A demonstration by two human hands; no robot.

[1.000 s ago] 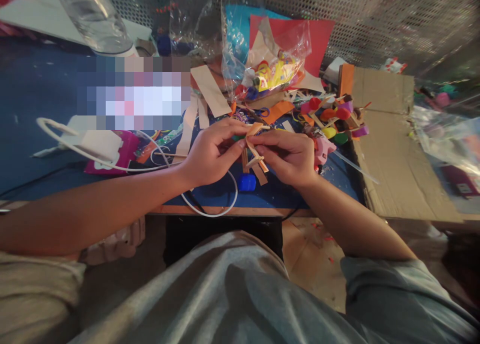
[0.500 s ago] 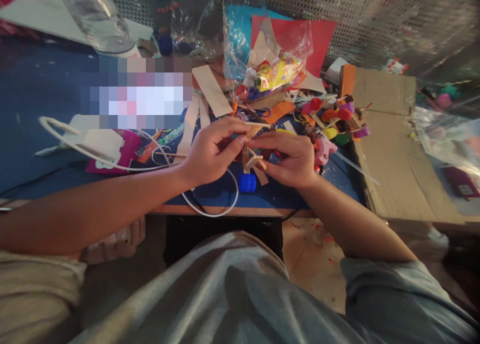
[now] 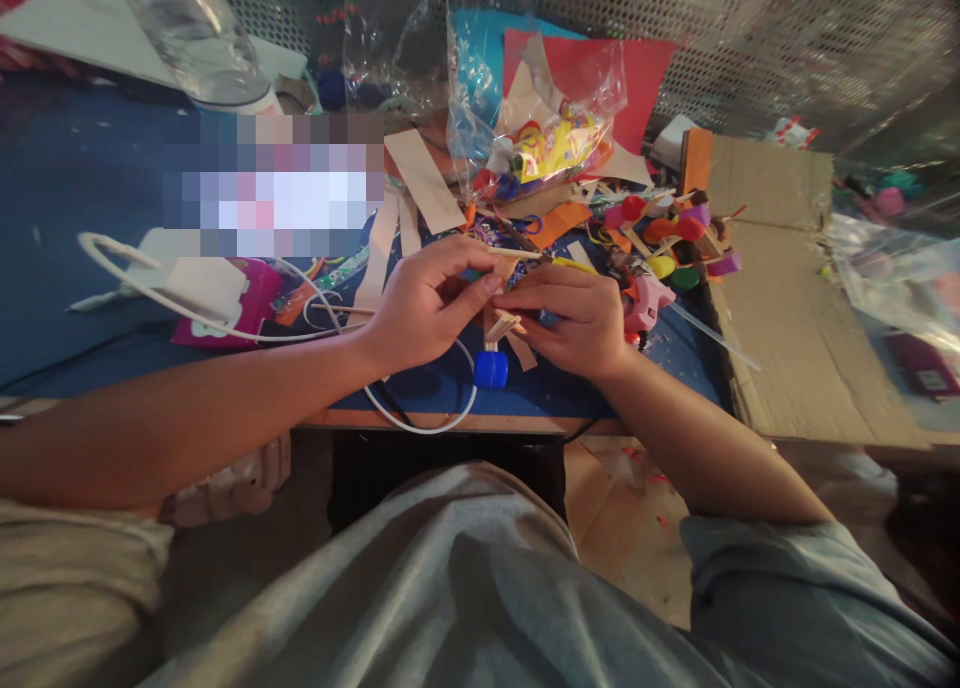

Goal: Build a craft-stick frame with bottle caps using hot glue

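Observation:
Between my hands, above the front part of the blue table, is a small structure of wooden craft sticks (image 3: 503, 325) with a blue bottle cap (image 3: 491, 369) at its lower end. My left hand (image 3: 429, 303) pinches its upper part between thumb and fingers. From the other side my right hand (image 3: 574, 318) grips the sticks, its fingertips close to the left thumb. A pale thin stick (image 3: 516, 253) juts out to the right above the fingers. The fingers cover much of the structure.
A white cable (image 3: 420, 431) loops on the table (image 3: 555, 400) near its front edge. A white charger (image 3: 206, 293) and a clear bottle (image 3: 199, 43) stand left. Behind are paper strips and a plastic bag (image 3: 559, 148). Right lie a pink glue gun (image 3: 649, 303), colourful caps (image 3: 690, 223) and cardboard (image 3: 802, 318).
The stick structure has turned slightly, and its blue cap has shifted a little down and left. My right fingers have closed in nearer the left thumb; the left hand has barely moved.

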